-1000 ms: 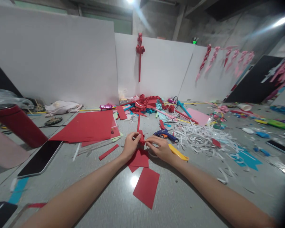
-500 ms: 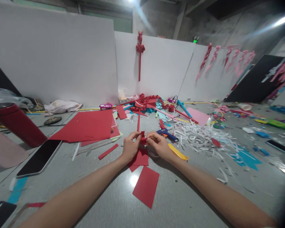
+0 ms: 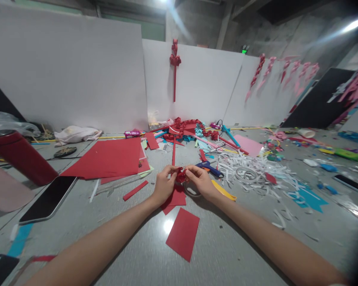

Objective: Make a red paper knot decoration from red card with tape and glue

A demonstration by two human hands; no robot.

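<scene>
because the folded red paper [image 3: 180,176] near frame centre looks light and crushable, my left hand [image 3: 163,186] and right hand [image 3: 203,185] pinch its opposite sides, seemingly the safest hold.

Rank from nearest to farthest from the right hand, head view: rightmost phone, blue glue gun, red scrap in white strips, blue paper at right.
1. Blue glue gun, just beyond the right hand.
2. Red scrap, among white strips.
3. Blue paper, farther right.
4. Rightmost phone, at right edge.
</scene>
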